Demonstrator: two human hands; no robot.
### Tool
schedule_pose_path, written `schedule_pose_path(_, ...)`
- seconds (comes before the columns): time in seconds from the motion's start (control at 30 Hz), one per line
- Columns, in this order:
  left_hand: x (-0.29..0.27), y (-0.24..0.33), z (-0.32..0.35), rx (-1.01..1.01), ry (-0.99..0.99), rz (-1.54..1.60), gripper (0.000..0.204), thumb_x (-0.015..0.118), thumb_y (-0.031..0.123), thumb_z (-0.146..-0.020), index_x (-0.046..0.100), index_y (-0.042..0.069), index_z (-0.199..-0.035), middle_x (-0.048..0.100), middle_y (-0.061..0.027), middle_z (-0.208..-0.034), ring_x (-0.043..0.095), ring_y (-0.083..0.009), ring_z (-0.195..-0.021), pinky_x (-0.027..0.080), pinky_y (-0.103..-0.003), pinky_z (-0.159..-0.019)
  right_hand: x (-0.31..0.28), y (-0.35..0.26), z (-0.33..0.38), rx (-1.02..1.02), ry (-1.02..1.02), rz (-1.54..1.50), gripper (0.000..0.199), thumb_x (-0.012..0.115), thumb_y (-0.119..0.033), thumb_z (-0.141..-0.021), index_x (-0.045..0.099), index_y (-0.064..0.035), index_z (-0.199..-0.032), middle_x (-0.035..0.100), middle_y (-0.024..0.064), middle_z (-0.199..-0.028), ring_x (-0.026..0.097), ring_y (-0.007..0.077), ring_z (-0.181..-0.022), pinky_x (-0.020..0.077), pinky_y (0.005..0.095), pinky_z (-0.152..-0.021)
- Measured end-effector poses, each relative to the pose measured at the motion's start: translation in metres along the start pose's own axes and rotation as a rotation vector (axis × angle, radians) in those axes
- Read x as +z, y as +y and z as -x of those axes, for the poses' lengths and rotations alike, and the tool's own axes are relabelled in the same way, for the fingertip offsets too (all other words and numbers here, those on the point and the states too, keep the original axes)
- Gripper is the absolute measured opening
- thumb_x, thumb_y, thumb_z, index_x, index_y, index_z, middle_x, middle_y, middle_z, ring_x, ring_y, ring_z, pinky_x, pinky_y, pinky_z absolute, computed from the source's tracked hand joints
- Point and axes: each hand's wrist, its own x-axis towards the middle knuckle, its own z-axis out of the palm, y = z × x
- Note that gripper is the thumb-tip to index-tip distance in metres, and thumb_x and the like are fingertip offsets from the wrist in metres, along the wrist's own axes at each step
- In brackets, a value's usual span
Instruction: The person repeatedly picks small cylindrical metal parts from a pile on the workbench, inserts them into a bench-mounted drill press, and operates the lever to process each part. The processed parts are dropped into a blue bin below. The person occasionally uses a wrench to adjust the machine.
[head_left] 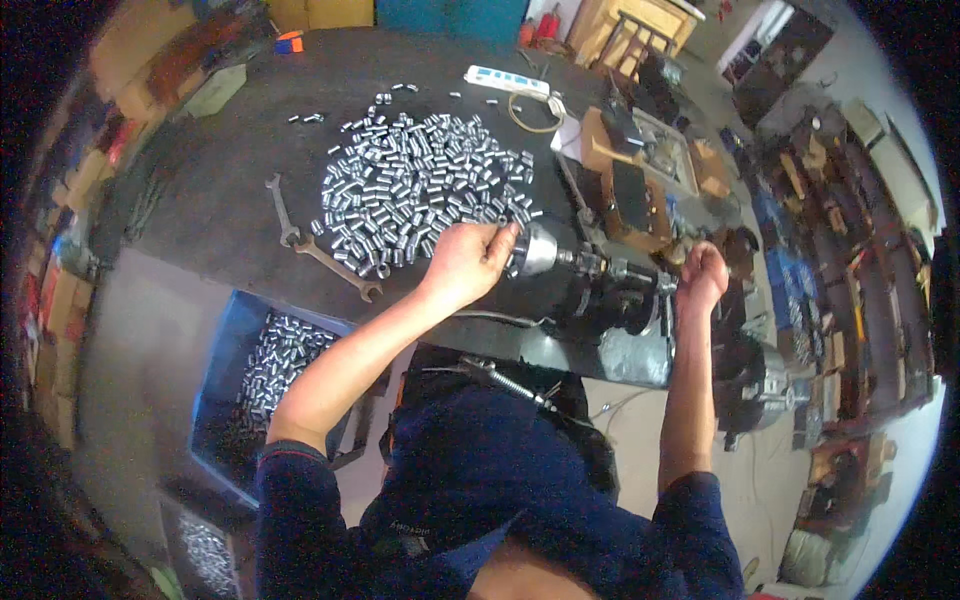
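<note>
My left hand (465,268) is at the face of a shiny metal chuck (538,248) on a small bench machine (605,290). Thumb and fingers are pinched together there; whatever they hold is hidden by the hand. At the machine's other end my right hand (703,278) is closed in a fist, beside a lever-like part; its grip is not clear. Just beyond my left hand spreads a big pile of short silvery metal sleeves (420,180) on the dark bench (210,200).
Two open-end wrenches (284,212) lie left of the pile. Below the bench edge stands a blue bin (215,400) of more sleeves. A white power strip (507,80), wooden boxes (640,205) and a coolant-like hose (515,385) are around. Loaded shelves (870,270) line the right.
</note>
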Motion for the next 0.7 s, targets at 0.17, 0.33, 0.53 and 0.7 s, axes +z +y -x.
schedule_pose_path(0.17,0.004,-0.001,-0.002,0.077,0.012,-0.022,0.039,0.051,0.025,-0.081,0.045,0.001,-0.05,0.041,-0.0161,-0.044,0.045,-0.0315,-0.04,0.032,-0.039,-0.04,-0.027,0.045,-0.022,0.007,0.172,0.29,0.022,0.046,-0.018,-0.079,0.054,-0.004,-0.065,0.046,-0.0006,-0.053,0.038,0.0068,-0.043,0.0277,0.0207,-0.038)
schedule_pose_path(0.33,0.002,0.003,-0.005,0.081,-0.018,-0.06,0.033,0.048,0.023,-0.083,0.053,-0.001,-0.062,0.04,-0.0146,-0.045,0.038,-0.0204,-0.037,0.03,-0.034,-0.04,-0.1,0.119,-0.003,0.024,0.244,0.578,0.02,0.048,-0.018,-0.078,0.058,-0.0057,-0.066,0.052,-0.0012,-0.061,0.047,0.0111,-0.054,0.0376,0.0259,-0.048)
schedule_pose_path(0.53,0.007,0.003,-0.004,0.168,0.037,-0.067,0.031,0.049,0.021,-0.081,0.052,0.0,-0.059,0.044,-0.0169,-0.048,0.044,-0.0289,-0.04,0.032,-0.037,-0.041,-0.066,0.026,0.09,0.244,0.118,-0.063,0.021,0.05,-0.021,-0.079,0.048,-0.0077,-0.063,0.034,-0.0026,-0.051,0.031,0.0073,-0.04,0.0233,0.0205,-0.035)
schedule_pose_path(0.7,0.01,0.008,-0.003,0.244,0.112,-0.069,0.033,0.049,0.017,-0.081,0.047,-0.001,-0.053,0.044,-0.017,-0.047,0.046,-0.0309,-0.041,0.033,-0.039,-0.041,-0.03,-0.029,0.066,0.085,0.013,-0.069,0.023,0.042,-0.022,-0.083,0.043,-0.0084,-0.064,0.031,-0.0025,-0.05,0.027,0.0064,-0.041,0.0212,0.02,-0.035)
